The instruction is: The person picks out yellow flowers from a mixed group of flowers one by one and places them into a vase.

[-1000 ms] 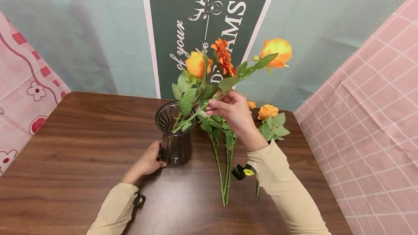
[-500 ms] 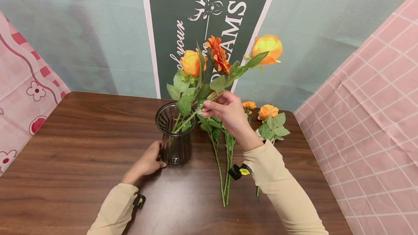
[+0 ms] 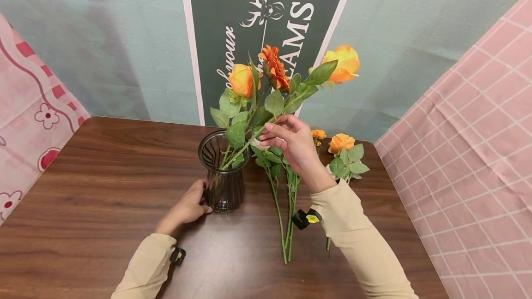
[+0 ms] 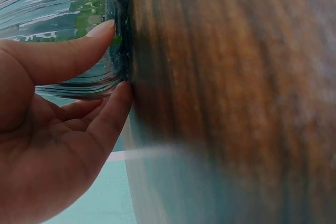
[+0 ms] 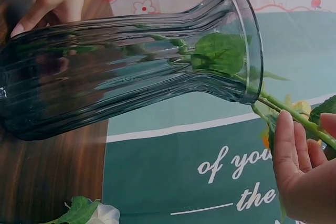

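A dark, see-through ribbed glass vase [image 3: 224,193] stands upright on the table. Low on its left side, my left hand [image 3: 189,204] grips it; thumb and fingers lie around the base in the left wrist view. My right hand [image 3: 295,146] pinches the green stem of a yellow-orange rose [image 3: 342,63] above the vase's rim. That stem leans right, its lower end inside the vase. Another orange rose [image 3: 243,80] and a dark orange flower [image 3: 274,68] rise behind it from the vase. In the right wrist view, stems and a leaf [image 5: 220,53] show through the glass.
Right of the vase, several flower stems [image 3: 287,225] lie on the brown wooden table [image 3: 104,188], their heads partly behind my right hand. An orange flower [image 3: 341,143] with leaves lies farther right. Fabric backdrops [image 3: 469,142] enclose the back and sides.
My right hand and the rose it holds moved left, and the rose's leaves have turned a little. The flowers in the vase shifted slightly left. My left hand and the vase stayed put.
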### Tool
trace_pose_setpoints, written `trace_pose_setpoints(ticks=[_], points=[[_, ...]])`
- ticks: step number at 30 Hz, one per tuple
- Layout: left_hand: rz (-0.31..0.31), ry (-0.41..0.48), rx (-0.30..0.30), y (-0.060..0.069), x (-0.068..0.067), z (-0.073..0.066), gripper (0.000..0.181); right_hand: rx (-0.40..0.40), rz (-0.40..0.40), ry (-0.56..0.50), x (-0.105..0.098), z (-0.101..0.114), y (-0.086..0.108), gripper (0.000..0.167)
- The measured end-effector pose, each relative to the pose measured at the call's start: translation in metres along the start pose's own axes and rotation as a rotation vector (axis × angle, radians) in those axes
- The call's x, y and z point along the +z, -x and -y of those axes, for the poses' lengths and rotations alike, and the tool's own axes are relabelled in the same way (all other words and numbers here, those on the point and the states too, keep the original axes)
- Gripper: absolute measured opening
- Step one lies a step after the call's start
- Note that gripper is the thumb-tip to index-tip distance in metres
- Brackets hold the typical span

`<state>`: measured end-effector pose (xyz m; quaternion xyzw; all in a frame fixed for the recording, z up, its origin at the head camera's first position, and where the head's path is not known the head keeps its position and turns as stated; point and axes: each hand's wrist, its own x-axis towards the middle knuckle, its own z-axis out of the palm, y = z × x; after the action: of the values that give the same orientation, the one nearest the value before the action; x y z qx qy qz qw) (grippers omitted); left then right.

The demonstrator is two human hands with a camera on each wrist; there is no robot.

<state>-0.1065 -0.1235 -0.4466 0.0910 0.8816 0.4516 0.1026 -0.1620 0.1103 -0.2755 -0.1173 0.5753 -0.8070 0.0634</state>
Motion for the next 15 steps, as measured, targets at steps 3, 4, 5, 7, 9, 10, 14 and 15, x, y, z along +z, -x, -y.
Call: trace_pose_setpoints(ticks=[3,4,5,7,9,10,14,15], points=[[0.002,0.010,-0.001,0.0006,-0.0002,-0.0006,0.052,-0.017,-0.003,-0.014,-0.0010,0.0007,0.0001,0.008],[0.004,0.013,-0.002,0.0008,-0.0003,-0.0008,0.052,-0.020,-0.005,-0.017,-0.0009,0.0011,0.0002,0.008],[0.005,0.014,-0.002,0.0009,-0.0004,-0.0009,0.052,-0.021,-0.006,-0.020,-0.0009,0.0014,0.0002,0.009],[0.008,0.018,-0.003,0.0011,-0.0006,-0.0014,0.053,-0.020,-0.009,-0.017,-0.0006,0.0019,0.0002,0.010],[0.012,0.020,-0.007,0.0011,-0.0008,-0.0017,0.053,-0.017,-0.010,-0.008,0.0003,0.0029,0.0001,0.012],[0.014,0.022,-0.010,0.0012,-0.0010,-0.0020,0.053,-0.014,-0.009,-0.001,0.0004,0.0029,-0.0003,0.013],[0.018,0.019,-0.017,0.0013,-0.0013,-0.0027,0.054,-0.001,0.000,0.035,0.0013,0.0032,-0.0013,0.013],[0.019,0.018,-0.018,0.0013,-0.0013,-0.0027,0.054,0.001,0.001,0.040,0.0014,0.0030,-0.0016,0.013]])
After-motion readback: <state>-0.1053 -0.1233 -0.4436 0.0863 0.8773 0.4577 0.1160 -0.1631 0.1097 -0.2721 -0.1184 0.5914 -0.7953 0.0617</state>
